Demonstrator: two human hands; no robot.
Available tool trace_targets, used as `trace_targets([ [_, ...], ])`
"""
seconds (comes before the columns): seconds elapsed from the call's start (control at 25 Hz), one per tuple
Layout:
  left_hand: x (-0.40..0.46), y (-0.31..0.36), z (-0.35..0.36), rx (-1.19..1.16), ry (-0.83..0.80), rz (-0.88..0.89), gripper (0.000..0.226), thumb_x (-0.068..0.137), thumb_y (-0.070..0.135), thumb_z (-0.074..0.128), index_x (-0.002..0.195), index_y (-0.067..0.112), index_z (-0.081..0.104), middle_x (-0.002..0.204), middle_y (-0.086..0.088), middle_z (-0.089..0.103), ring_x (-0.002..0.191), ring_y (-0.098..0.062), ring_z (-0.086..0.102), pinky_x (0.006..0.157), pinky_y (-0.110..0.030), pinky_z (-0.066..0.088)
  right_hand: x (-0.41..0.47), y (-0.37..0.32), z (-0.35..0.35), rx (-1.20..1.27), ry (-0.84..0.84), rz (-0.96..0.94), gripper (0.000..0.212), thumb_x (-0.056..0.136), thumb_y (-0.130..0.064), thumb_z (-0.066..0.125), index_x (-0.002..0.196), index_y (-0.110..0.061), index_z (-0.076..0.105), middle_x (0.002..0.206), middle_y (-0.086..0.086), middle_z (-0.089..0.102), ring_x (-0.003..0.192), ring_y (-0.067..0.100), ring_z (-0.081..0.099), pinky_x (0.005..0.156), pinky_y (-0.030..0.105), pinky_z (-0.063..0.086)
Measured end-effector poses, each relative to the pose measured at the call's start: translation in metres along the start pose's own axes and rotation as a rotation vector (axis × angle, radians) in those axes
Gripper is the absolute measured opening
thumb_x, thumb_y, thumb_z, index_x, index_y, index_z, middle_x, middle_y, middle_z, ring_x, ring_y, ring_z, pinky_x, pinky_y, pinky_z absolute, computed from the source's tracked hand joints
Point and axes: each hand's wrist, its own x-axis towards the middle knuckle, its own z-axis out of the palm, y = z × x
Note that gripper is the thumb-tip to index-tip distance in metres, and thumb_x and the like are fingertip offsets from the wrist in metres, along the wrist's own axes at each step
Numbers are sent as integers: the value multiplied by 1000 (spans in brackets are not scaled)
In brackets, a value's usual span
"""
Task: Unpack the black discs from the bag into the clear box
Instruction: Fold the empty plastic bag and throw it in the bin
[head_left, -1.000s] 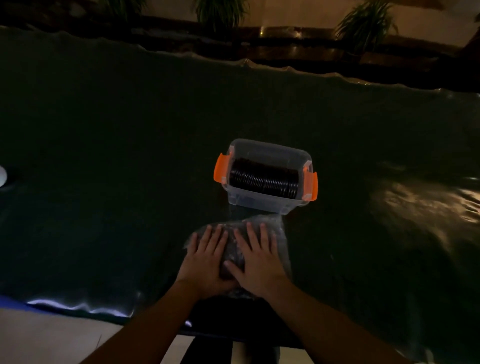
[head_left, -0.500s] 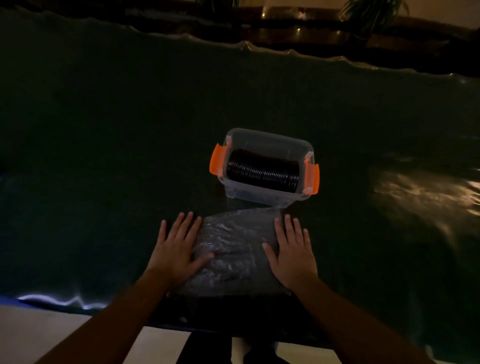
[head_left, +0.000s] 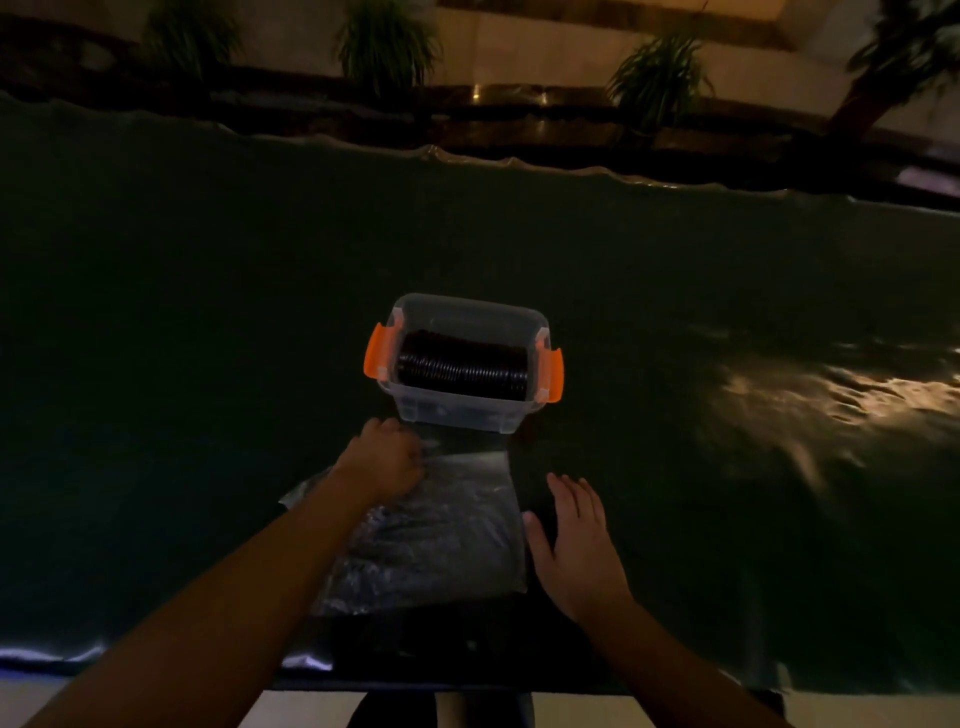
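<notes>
box: clear box (head_left: 457, 415) is the reference – open top, orange latches (head_left: 375, 351) at both ends
discs: black discs (head_left: 462, 366) are stood on edge in one row inside the box, end to end
bag: bag (head_left: 441, 540) is laid flat on the near side of the box, its far edge at the box's near wall; whether any discs are left inside cannot be told – the plastic is crumpled and dim
left hand: left hand (head_left: 384, 460) is set just near-left of the box, fingers curled over the bag's far-left corner, apparently gripping the film
right hand: right hand (head_left: 579, 545) is laid flat near-right of the box, fingers straight, nothing held, thumb at the bag's right edge
step (judged): bag mouth to be opened or the bag checked for remainders
how: the gripped corner should be lifted while the bag is pinned flat by the other hand; the mouth should be aimed over the box rim so that nothing rolls off; the standing row should not be knocked
surface: dark green cloth (head_left: 208, 364), wrinkled, is spread under everything; glare patch (head_left: 831, 395) well right of the box
room: dim, warm light; potted plants (head_left: 387, 41) and a dark ledge (head_left: 519, 104) are seen far beyond the box
</notes>
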Motion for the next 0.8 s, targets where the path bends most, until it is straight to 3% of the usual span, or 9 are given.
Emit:
trace_targets([
  [0.12, -36, 10, -29, -310, -31, 41, 23, 89, 44, 56, 97, 26, 68, 101, 0, 72, 95, -18, 69, 88, -44, 56, -21, 4, -26, 151, 104, 2, 54, 103, -49, 51, 151, -24, 45, 159, 0, 42, 150, 15, 31, 120, 33, 26],
  [0.24, -84, 32, -70, -556, 71, 124, 14, 91, 45, 57, 90, 36, 68, 88, 10, 73, 83, -5, 70, 74, -36, 57, -34, 3, -51, 417, 139, 125, 40, 100, -50, 55, 134, -29, 60, 139, -5, 56, 129, 10, 54, 100, 28, 46],
  [0.32, -119, 56, -99, -823, 125, 125, 12, 89, 45, 61, 93, 40, 72, 97, 10, 76, 91, -11, 74, 73, -30, 59, -39, -8, -68, 716, 44, 231, 27, 97, -54, 59, 116, -36, 65, 127, -10, 63, 119, 8, 60, 90, 23, 45],
  [0.36, -135, 67, -113, -944, 167, 117, 13, 87, 44, 63, 93, 38, 73, 101, 5, 77, 95, -17, 76, 73, -31, 60, -39, -16, -77, 852, -51, 276, 27, 96, -58, 60, 114, -38, 66, 129, -10, 65, 119, 9, 60, 93, 26, 46],
  [0.44, -162, 86, -134, -1123, 252, 106, 20, 90, 41, 62, 100, 28, 74, 106, -4, 77, 99, -24, 76, 73, -34, 62, -34, -37, -94, 1092, -304, 281, 55, 91, -64, 64, 136, -32, 59, 147, -1, 57, 137, 19, 51, 116, 40, 37],
  [0.52, -189, 103, -151, -1257, 342, 101, 24, 99, 34, 55, 108, 22, 73, 109, -9, 77, 100, -25, 76, 73, -35, 63, -29, -64, -121, 1266, -495, 175, 81, 84, -66, 69, 151, -25, 51, 156, 6, 52, 146, 26, 44, 124, 48, 25],
  [0.56, -201, 110, -159, -1295, 386, 98, 24, 101, 32, 53, 109, 22, 73, 109, -10, 77, 100, -25, 76, 74, -36, 62, -26, -79, -137, 1302, -543, 103, 77, 82, -64, 71, 147, -24, 58, 151, 9, 58, 143, 28, 50, 123, 52, 28],
  [0.68, -234, 123, -179, -1237, 571, 68, 18, 101, 32, 56, 110, 24, 70, 107, -8, 78, 95, -23, 77, 74, -39, 60, -30, -122, -183, 1305, -594, -48, 36, 90, -36, 73, 120, -16, 78, 127, 14, 75, 120, 31, 70, 100, 51, 54],
  [0.8, -261, 122, -194, -1053, 805, 73, 28, 95, 30, 67, 117, 42, 54, 101, 2, 78, 84, -17, 78, 60, -30, 62, -35, -147, -216, 1186, -490, -163, 27, 95, -19, 70, 122, -17, 72, 111, 12, 80, 102, 29, 78, 77, 42, 64],
])
